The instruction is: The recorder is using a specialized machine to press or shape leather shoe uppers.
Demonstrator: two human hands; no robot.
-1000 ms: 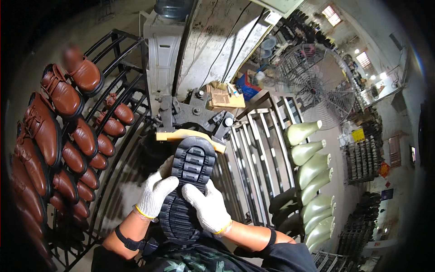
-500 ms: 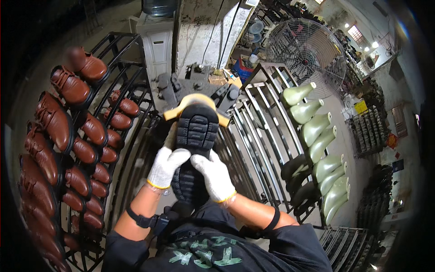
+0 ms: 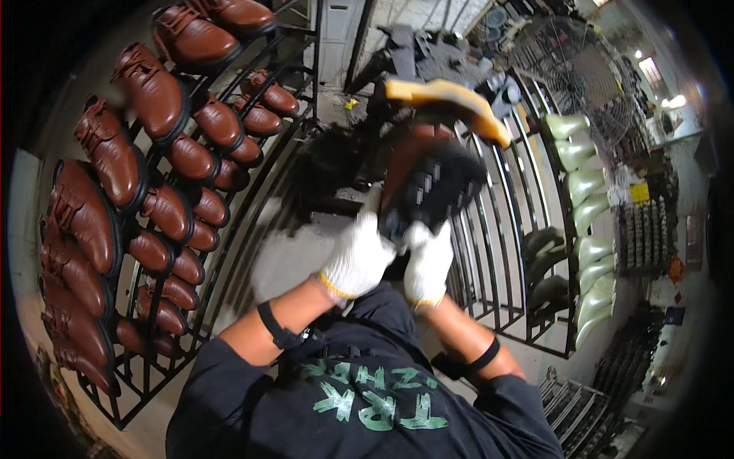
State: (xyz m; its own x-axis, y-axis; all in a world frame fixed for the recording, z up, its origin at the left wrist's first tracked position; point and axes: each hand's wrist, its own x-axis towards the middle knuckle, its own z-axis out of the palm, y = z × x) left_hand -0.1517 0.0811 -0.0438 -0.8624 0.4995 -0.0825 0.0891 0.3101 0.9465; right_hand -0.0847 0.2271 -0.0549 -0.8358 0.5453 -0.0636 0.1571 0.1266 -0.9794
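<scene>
Low in front of me I hold a brown shoe (image 3: 440, 183), its black treaded sole partly facing me and blurred by motion. My left hand (image 3: 358, 252), in a white knit glove with a yellow cuff, grips the shoe's near end from the left. Beside it my right hand (image 3: 428, 264), gloved alike, closes on the same end from the right. Some of the fingers are hidden behind the shoe. Just beyond it is a curved yellow-orange piece (image 3: 447, 96); I cannot tell whether the two touch.
At left, a black metal rack (image 3: 317, 76) carries several rows of brown lace-up shoes (image 3: 157, 92). At right, another rack (image 3: 501, 214) bears pale green shoe lasts (image 3: 589, 214) and dark ones (image 3: 544, 268). Dark machinery (image 3: 413, 57) stands ahead, a caged fan (image 3: 573, 69) behind the right rack.
My view has turned, so the racks sit differently. The shoe has swung right and tilted, so its brown upper now shows beside the sole. Both hands still grip it.
</scene>
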